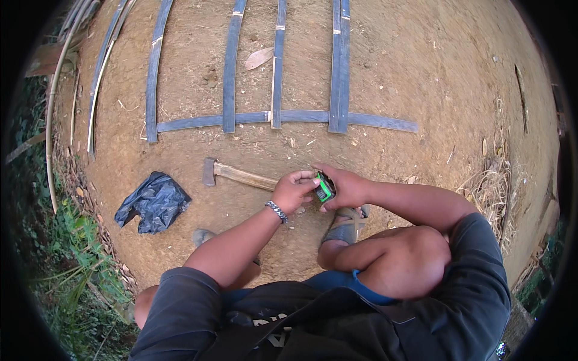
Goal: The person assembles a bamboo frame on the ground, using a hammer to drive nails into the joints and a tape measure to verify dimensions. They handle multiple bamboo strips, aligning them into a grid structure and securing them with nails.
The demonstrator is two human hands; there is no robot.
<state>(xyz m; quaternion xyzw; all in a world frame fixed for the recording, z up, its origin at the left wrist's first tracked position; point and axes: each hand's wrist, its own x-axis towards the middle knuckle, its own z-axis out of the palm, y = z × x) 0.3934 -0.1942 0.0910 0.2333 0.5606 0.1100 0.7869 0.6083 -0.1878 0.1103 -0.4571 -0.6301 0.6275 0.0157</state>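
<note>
A small black-and-green box-shaped thing (325,188) is held between my two hands over the ground; its exact kind does not show. My left hand (294,191), with a braided bracelet at the wrist, pinches it by its left side. Around its right side curl the fingers and thumb of my right hand (348,185). A hatchet (244,176) lies just beyond my left hand, its head to the left and the end of its wooden handle hidden behind that hand.
A crumpled black plastic bag (154,203) lies on the left. Farther off, several dark slats (230,72) rest across a crosswise dark strip (307,116). Dry straw (490,189) is heaped at right, green plants (66,283) grow at lower left, and my sandalled foot (342,231) is below my hands.
</note>
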